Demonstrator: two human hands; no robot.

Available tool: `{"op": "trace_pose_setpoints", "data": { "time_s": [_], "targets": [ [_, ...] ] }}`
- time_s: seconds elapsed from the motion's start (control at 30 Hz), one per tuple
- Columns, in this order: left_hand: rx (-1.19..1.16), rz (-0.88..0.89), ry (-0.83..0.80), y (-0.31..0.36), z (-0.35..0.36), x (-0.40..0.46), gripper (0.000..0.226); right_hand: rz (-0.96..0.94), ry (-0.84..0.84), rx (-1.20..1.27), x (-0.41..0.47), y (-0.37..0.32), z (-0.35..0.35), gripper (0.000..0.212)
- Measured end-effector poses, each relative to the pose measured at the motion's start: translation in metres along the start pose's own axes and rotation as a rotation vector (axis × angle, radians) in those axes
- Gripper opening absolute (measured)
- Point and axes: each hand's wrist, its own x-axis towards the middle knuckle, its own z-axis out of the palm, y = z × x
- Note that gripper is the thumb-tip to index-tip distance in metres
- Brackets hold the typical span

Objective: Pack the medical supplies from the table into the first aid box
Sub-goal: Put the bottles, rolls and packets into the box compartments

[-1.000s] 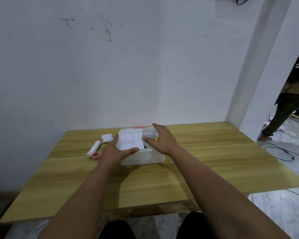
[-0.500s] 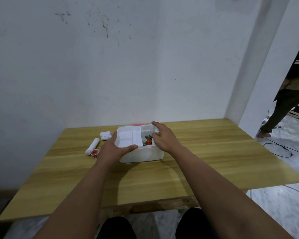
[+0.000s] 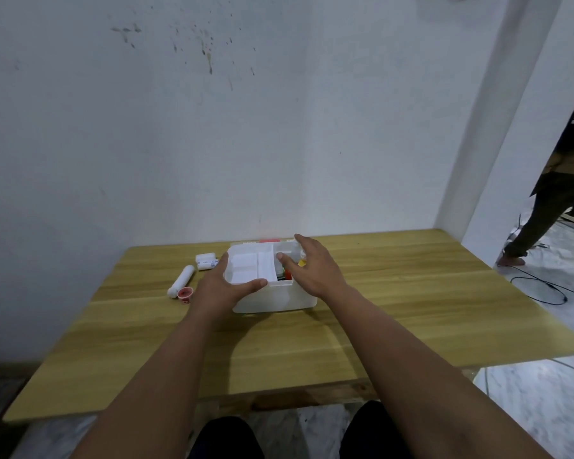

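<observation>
White, scuffed wall fills the background behind a wooden table [image 3: 395,313] that I look down on from head height. Near the table's far left corner lie two small white boxes [image 3: 206,261], and just in front of them a white tube [image 3: 181,280] with a small red cap [image 3: 185,293] at its near end. My left hand [image 3: 221,289] grips the left end of the white first aid box [image 3: 279,298], thumb stretched along its near rim and fingers round the far side. That box stands near the middle of the table's far edge, its lid off, with a white divided tray [image 3: 251,268] covering its left half and green, red and yellow items showing in the open right half. My right hand [image 3: 312,271] hovers over that right half, fingers spread and loosely bent, holding nothing I can make out. Past the table's right edge, someone's legs [image 3: 540,220] stand in a doorway, with black cables [image 3: 540,286] on the pale floor.
</observation>
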Motion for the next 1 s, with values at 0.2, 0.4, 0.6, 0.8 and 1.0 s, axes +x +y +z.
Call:
{"op": "trace_pose_setpoints", "data": {
  "time_s": [0.2,0.4,0.6,0.8,1.0],
  "targets": [
    [-0.016,0.021,-0.083,-0.005,-0.018,0.008,0.108,-0.019,-0.001,-0.052,0.001,0.003,0.005,0.079],
    [0.006,-0.046,0.199,-0.025,-0.048,0.021,0.051,-0.034,0.017,-0.07,0.004,0.008,0.006,0.077],
    [0.278,-0.108,0.237,-0.055,-0.06,0.051,0.039,-0.038,0.032,-0.081,0.004,0.011,0.007,0.077],
    [0.574,-0.024,0.024,-0.051,-0.048,0.088,0.046,-0.032,0.034,-0.095,0.004,0.012,0.008,0.076],
    [0.708,0.112,-0.154,-0.06,-0.038,0.123,0.034,-0.028,0.042,-0.076,0.005,0.016,0.011,0.079]
  ]
}}
